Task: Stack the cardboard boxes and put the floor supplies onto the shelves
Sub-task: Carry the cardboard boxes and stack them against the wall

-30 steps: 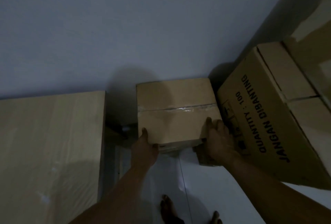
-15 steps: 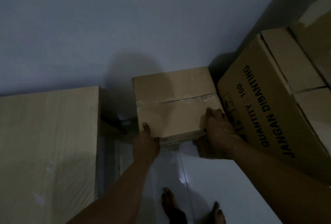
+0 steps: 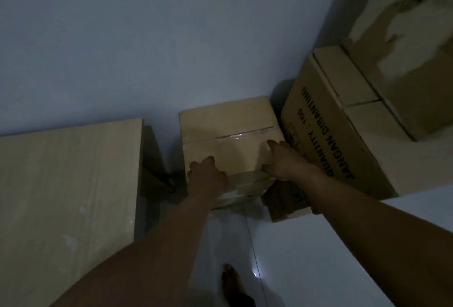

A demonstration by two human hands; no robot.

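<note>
A small taped cardboard box point(image 3: 228, 122) sits against the wall on top of another box point(image 3: 245, 190), whose front shows below it. My left hand point(image 3: 207, 176) grips its near left corner, fingers curled over the top edge. My right hand point(image 3: 284, 159) grips its near right corner, thumb on the front and fingers along the side. Right beside it leans a large printed cardboard box point(image 3: 331, 140).
A pale wooden cabinet top point(image 3: 66, 184) fills the left, with a dark gap between it and the boxes. Another worn box point(image 3: 397, 66) sits at the upper right. A small brown box point(image 3: 282, 205) lies under my right wrist. My bare foot point(image 3: 232, 282) stands on white floor tiles.
My left hand has slid further up onto the box's near corner. Both hands stay on the small box, which sits a little closer to the wall; the view has tilted.
</note>
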